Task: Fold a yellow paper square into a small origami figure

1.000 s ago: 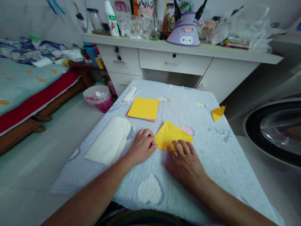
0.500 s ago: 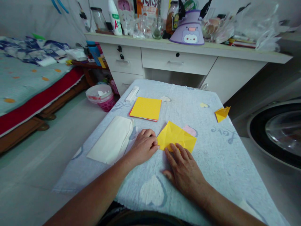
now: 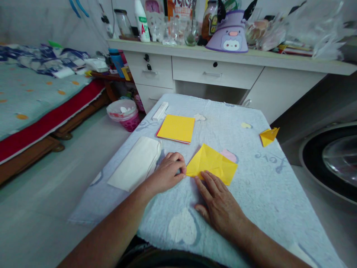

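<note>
The right hand (image 3: 223, 204) hides part of the sheet (image 3: 213, 162); whether the left hand (image 3: 169, 172) pinches its corner is unclear. Picture edges cut off the bed (image 3: 39, 96), the washer (image 3: 338, 156) and both forearms (image 3: 113, 227).

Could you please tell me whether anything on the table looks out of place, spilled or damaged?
Nothing looks spilled or damaged. Slightly odd is the small folded yellow piece at the right edge of the cloth-covered table: its tip appears to poke past the edge.
</note>
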`<control>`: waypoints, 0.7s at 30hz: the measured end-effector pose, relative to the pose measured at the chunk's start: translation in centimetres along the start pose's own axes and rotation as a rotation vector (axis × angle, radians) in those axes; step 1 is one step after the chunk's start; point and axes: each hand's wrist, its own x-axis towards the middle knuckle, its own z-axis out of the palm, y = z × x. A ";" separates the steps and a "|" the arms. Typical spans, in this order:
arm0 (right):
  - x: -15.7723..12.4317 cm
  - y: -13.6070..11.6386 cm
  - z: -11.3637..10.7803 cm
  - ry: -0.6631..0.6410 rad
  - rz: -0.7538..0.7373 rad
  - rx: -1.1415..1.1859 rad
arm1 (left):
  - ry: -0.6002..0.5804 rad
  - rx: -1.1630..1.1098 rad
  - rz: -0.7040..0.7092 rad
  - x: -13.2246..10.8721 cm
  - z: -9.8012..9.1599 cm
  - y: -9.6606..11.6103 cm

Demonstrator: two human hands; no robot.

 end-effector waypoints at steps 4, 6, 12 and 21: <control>0.0 0.0 -0.2 0.003 0.013 0.015 | -0.019 -0.023 0.001 0.1 -0.4 0.2; 0.0 -0.1 -0.2 0.011 0.010 0.016 | -0.028 -0.030 0.000 0.1 -0.5 0.3; 0.0 0.0 -0.1 0.036 -0.007 0.017 | -0.037 -0.028 0.013 0.2 -0.7 0.1; 0.0 -0.2 -0.4 0.080 -0.020 0.048 | -0.043 0.016 0.107 0.1 -0.6 0.2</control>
